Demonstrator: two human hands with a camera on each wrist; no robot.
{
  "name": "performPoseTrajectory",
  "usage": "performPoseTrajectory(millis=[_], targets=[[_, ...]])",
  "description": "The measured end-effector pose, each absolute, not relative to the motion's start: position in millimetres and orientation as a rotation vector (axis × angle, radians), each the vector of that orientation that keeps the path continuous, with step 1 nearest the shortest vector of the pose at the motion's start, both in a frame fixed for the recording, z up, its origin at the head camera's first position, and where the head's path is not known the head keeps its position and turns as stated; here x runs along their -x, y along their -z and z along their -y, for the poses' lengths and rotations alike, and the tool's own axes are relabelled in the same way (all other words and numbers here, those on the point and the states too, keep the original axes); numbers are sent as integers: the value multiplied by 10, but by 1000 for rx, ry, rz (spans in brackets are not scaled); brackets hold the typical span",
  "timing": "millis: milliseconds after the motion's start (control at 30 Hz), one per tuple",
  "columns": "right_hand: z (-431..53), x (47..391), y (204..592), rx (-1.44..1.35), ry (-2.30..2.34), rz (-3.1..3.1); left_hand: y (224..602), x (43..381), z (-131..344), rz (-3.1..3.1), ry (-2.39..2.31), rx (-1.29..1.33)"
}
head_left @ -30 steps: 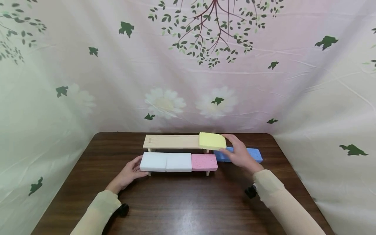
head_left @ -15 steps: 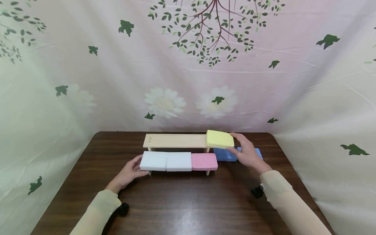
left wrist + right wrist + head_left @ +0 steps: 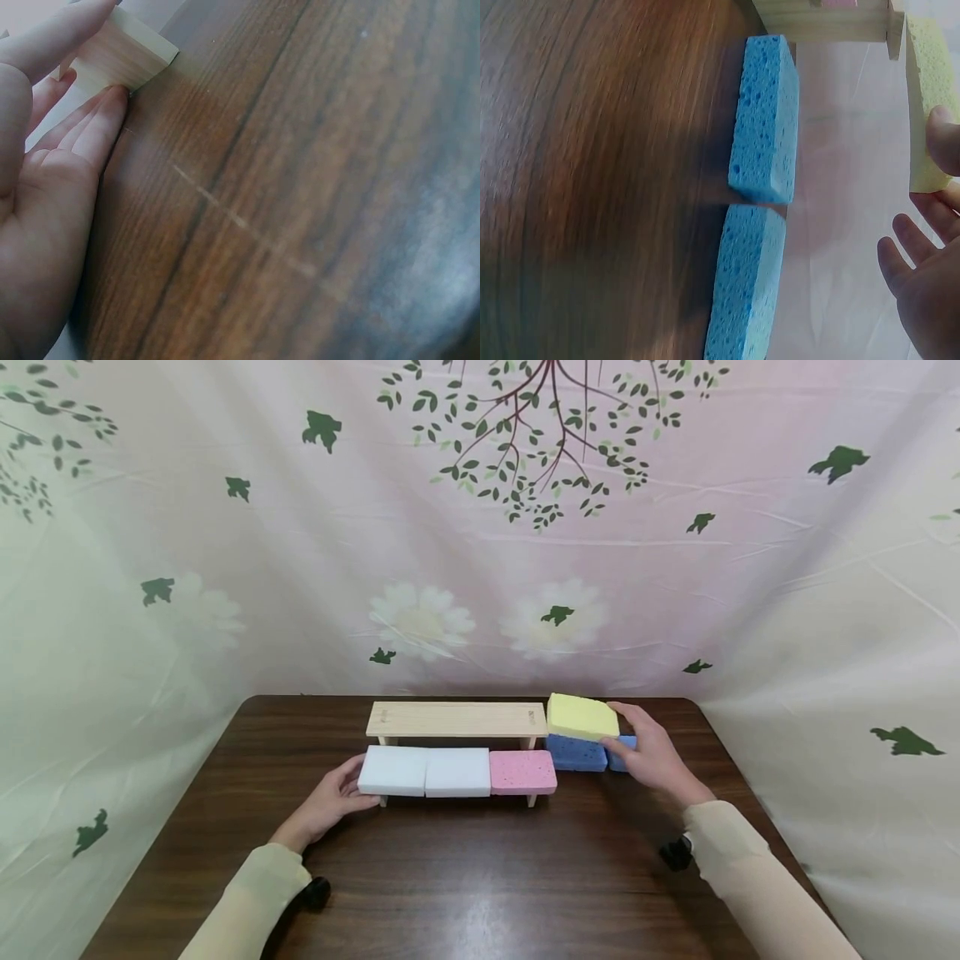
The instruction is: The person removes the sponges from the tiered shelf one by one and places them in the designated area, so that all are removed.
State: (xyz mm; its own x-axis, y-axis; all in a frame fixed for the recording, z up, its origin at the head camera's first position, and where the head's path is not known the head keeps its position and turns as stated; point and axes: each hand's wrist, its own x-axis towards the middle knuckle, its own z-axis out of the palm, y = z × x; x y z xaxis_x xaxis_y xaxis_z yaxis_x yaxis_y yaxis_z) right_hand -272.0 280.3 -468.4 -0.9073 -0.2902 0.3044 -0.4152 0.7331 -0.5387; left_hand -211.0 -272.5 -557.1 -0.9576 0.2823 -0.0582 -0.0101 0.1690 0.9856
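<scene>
My right hand (image 3: pixel 652 756) pinches a yellow sponge (image 3: pixel 581 717) by its right end, just off the right end of the rear wooden stand (image 3: pixel 457 719). In the right wrist view the thumb (image 3: pixel 943 139) lies on the yellow sponge's face, with the other fingers spread below. My left hand (image 3: pixel 333 802) grips the left end of the front wooden stand (image 3: pixel 139 52), fingertips at its leg. On that stand, two white sponges (image 3: pixel 392 772) and a pink sponge (image 3: pixel 522 772) lie in a row.
Two blue sponges (image 3: pixel 576 753) lie end to end on the dark wooden table (image 3: pixel 480 877), right of the stands; my right hand partly covers the farther one in the head view. A patterned cloth (image 3: pixel 480 635) hangs behind the table and along both sides.
My right hand has carried the yellow sponge rightward, from over the rear stand's right end to just beyond it, uncovering that end. The left hand has stayed in place.
</scene>
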Motion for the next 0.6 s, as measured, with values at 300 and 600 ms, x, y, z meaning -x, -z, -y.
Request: performPoseTrajectory(millis=[300,600], targets=[[-3000,2680,4700,-514,-902,2742,5574,2120,2722,-2209,-1861,-250],[-3198,2644,4738,-441,-898,2780,5563,2108,2718,-2198,-1867,-239]])
